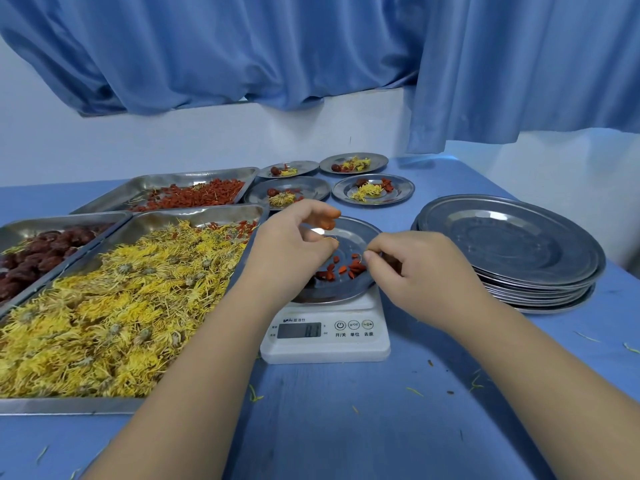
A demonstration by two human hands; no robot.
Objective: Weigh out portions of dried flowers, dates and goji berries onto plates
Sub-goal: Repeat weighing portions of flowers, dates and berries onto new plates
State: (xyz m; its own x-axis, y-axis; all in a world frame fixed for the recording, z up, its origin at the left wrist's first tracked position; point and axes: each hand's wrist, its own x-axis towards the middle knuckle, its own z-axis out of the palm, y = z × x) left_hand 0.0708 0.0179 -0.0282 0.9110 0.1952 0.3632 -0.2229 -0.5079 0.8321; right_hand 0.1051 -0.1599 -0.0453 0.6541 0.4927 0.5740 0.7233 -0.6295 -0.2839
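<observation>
A white digital scale (325, 332) stands on the blue table with a steel plate (360, 228) on top. A few goji berries (343, 268) lie on that plate. My left hand (294, 247) hovers over the plate's left side, its curled fingers holding several goji berries (329, 218) at the fingertips. My right hand (419, 271) is over the plate's right rim, thumb and forefinger pinching what looks like a thin yellow strand (362, 257). Trays on the left hold dried yellow flowers (114, 306), dark red dates (34, 258) and goji berries (197, 195).
Several small plates (373, 189) with mixed portions sit behind the scale. A stack of empty steel plates (509, 244) stands at the right. Loose petals are scattered on the table (346, 427). Blue curtains hang behind.
</observation>
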